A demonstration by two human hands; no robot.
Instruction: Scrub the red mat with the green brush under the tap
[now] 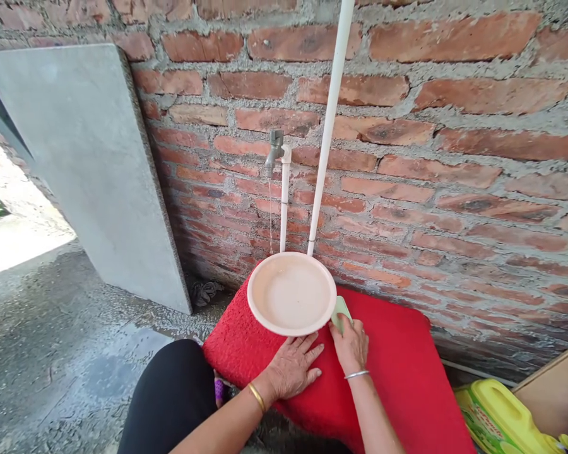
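Note:
A pale pink basin (252, 301) with cloudy water in it stands on a red cloth (397, 353) spread over a raised support. My left hand (293, 369) lies flat on the cloth with its fingers spread, the tips at the basin's front rim. To the right of the basin, my right hand (350, 345) is closed around a light green, flat, round-cornered block (341, 308); its exact kind is not clear. A thin stream of water runs from a grey tap (274, 151) behind the basin's back left rim.
White pipes (329, 120) run up the brick wall (478, 151). A grey slab (89, 151) leans at the left above wet ground (104, 366). A yellow jug (499, 413) and a cardboard box (558, 391) are at the lower right. My knee (170, 391) is beside the cloth.

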